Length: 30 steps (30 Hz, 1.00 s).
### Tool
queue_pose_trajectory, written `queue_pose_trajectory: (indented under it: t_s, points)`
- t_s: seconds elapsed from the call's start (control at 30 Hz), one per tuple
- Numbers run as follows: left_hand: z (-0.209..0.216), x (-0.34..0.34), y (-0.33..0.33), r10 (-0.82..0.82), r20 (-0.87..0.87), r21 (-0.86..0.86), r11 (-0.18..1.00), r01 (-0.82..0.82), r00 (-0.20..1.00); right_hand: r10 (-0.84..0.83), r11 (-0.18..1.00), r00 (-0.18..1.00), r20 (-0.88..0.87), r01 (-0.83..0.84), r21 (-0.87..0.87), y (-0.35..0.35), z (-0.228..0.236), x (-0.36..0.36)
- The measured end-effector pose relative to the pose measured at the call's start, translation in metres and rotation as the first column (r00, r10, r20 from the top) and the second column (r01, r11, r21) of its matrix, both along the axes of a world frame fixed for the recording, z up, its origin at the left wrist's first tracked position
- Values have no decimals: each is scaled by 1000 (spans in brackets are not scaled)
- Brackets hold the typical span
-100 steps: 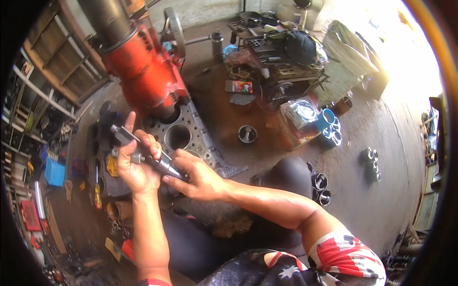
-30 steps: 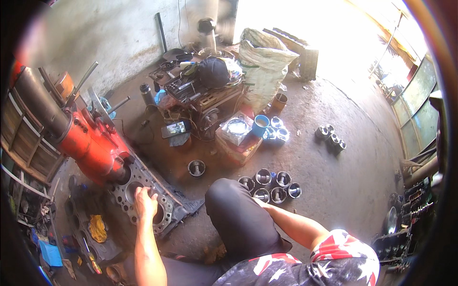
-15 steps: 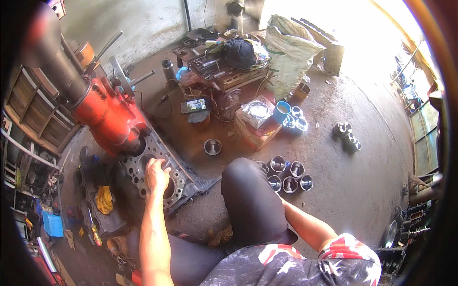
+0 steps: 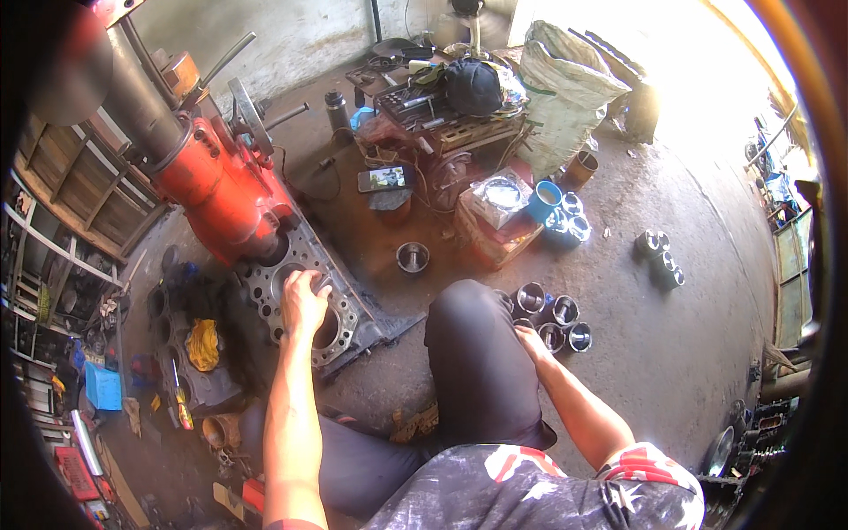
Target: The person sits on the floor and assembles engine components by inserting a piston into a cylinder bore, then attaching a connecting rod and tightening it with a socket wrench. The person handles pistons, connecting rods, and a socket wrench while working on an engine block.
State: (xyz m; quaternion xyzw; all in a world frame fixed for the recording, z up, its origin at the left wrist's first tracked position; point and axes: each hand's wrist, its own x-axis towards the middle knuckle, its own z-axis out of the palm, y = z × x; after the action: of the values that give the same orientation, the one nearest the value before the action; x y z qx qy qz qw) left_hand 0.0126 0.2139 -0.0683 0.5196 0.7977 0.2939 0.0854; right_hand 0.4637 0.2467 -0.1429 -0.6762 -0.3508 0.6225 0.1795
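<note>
My left hand point(image 4: 303, 305) reaches over the grey engine block point(image 4: 339, 340), fingers bent at a round cylinder bore point(image 4: 329, 327). Its fingertips close around something small and dark that I cannot make out. Low beside my raised knee, my right hand point(image 4: 535, 344) is at the near left of a cluster of metal pistons point(image 4: 564, 309). Its fingers are partly hidden, and I cannot tell whether they grip the piston there. A red machine head point(image 4: 234, 194) stands over the block's far end. One single piston point(image 4: 412, 258) stands on the floor between block and knee.
A low bench point(image 4: 450, 132) with tools and a dark cap stands ahead, beside a large white sack point(image 4: 565, 93). Nearer are a phone point(image 4: 386, 178) and a box point(image 4: 495, 234) with a blue mug point(image 4: 544, 201). More pistons point(image 4: 661, 256) sit right. A yellow cloth point(image 4: 202, 344) lies left.
My right hand has come forward from behind the knee to the pistons. My left hand stays at the bore. The whole view has shifted slightly.
</note>
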Motion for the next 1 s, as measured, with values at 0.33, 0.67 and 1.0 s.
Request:
queue_pose_trajectory:
  t_s: [0.33, 0.67, 1.0]
  points:
    - [91, -34, -78, 21, 367, 181, 979, -93, 930, 154, 936, 953, -261, -56, 348, 43, 101, -15]
    - [13, 44, -285, 141, 967, -13, 858, -513, 210, -311, 751, 938, -154, 342, 565, 195, 5, 59]
    - [104, 124, -268, 447, -20, -198, 875, -442, 894, -364, 764, 931, -32, 318, 562, 272, -58, 64]
